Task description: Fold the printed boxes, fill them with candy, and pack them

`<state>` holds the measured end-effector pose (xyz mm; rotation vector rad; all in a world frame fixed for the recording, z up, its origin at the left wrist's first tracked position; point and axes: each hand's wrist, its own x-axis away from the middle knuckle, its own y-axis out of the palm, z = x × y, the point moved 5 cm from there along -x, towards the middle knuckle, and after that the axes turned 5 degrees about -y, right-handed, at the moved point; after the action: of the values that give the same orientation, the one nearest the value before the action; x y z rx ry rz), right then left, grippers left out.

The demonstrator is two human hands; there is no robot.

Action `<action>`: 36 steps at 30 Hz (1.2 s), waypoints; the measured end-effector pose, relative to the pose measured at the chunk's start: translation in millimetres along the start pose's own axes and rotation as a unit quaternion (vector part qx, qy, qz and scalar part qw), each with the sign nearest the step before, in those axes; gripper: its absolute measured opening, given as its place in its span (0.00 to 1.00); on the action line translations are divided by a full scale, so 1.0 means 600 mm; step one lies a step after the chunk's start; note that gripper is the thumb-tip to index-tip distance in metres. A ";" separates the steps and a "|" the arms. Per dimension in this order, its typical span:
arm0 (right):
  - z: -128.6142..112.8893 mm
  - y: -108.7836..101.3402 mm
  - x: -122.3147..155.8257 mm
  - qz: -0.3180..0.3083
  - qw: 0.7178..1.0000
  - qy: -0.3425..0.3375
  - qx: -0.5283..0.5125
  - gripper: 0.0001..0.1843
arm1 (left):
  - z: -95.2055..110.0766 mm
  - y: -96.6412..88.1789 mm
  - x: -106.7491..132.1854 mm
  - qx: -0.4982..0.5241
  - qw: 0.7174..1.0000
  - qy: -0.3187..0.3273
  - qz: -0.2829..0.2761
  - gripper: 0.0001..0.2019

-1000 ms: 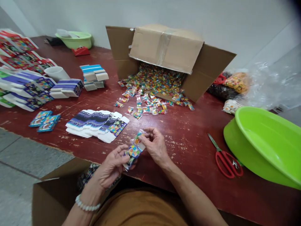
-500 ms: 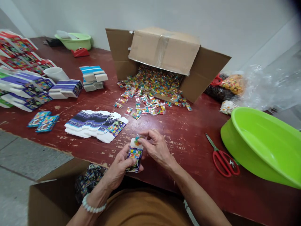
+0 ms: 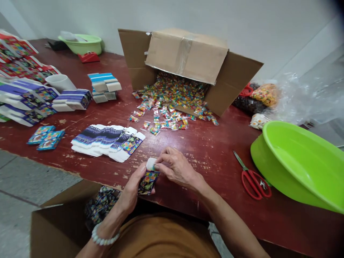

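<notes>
- The left hand (image 3: 134,182) grips a small purple box (image 3: 148,183) low in front of the person's body, just over the table's near edge, its thumb along the box's left side.
- The right hand (image 3: 174,166) sits at the box's open top, thumb and fingertips drawn together beside the raised white flap (image 3: 151,164); a speck of bluish-green shows there, but from here I can't tell whether the fingers pinch a candy packet.
- A pale beaded bracelet (image 3: 104,237) circles the left wrist.
- Just beyond the hands, to the left, flat purple-and-white cartons (image 3: 99,138) lie overlapping on the worn red table (image 3: 209,154).
- Left of those are two small blue packs (image 3: 44,138), one partly against the other.
- Below the table edge, a cardboard carton (image 3: 51,229) holds a pile of dark, colourful packs (image 3: 103,204).
- Straight ahead, small clear packets of bright candy (image 3: 172,123) spill from a big cardboard box (image 3: 185,55) lying open towards the person.
- To the right, red-handled scissors (image 3: 254,181) lie near a bright green basin (image 3: 268,161).
- Farther left stand stacked purple cartons (image 3: 40,96), red ones (image 3: 18,61) behind them, a white cup (image 3: 60,82) and a blue-and-white stack (image 3: 104,86).
- By the wall, a red tape dispenser (image 3: 88,57) sits before a pale green basin (image 3: 86,46).
</notes>
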<state>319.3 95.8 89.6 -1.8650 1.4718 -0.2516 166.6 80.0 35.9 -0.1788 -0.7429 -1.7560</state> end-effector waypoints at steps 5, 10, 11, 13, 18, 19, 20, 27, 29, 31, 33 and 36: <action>0.002 0.011 0.001 0.060 0.993 0.050 -0.092 0.04 | -0.001 0.002 -0.004 0.015 0.999 -0.029 0.026 0.18; -0.011 0.017 0.009 0.053 0.996 -0.010 -0.072 0.06 | 0.004 0.007 -0.005 0.052 0.997 -0.048 0.026 0.16; -0.005 0.016 0.011 0.078 0.991 0.012 -0.111 0.05 | 0.006 0.008 -0.005 0.056 0.997 -0.051 0.026 0.15; 0.018 0.021 0.017 0.119 0.962 0.093 -0.227 0.06 | 0.008 0.011 -0.005 0.059 0.996 -0.057 0.020 0.14; 0.044 0.058 0.021 0.054 0.892 0.218 -0.392 0.15 | 0.002 0.012 -0.005 0.058 0.997 -0.052 0.021 0.16; 0.042 0.055 0.020 0.062 0.907 0.207 -0.361 0.13 | 0.000 0.011 -0.005 0.059 0.997 -0.050 0.030 0.16; 0.039 0.050 0.019 0.080 0.921 0.194 -0.328 0.13 | -0.001 0.010 -0.005 0.063 0.996 -0.050 0.039 0.16; 0.038 0.072 0.029 0.049 0.843 0.213 -0.492 0.21 | 0.000 0.022 0.003 0.100 0.991 -0.082 0.034 0.14; 0.034 0.072 0.029 0.027 0.857 0.192 -0.478 0.21 | -0.002 0.022 0.002 0.106 0.990 -0.079 0.042 0.12; 0.025 0.062 0.024 0.026 0.907 0.145 -0.395 0.17 | -0.006 0.022 0.000 0.109 0.990 -0.075 0.044 0.11; 0.015 0.046 0.018 0.042 0.955 0.090 -0.278 0.13 | -0.012 0.023 -0.003 0.112 0.990 -0.073 0.034 0.11; 0.014 0.034 0.012 0.061 0.976 0.061 -0.202 0.17 | -0.019 0.025 -0.003 0.111 0.990 -0.085 0.008 0.14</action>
<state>310.6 91.6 68.3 -2.0922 1.8216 -0.0042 183.8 72.9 32.0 -0.1841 -1.0516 -1.6418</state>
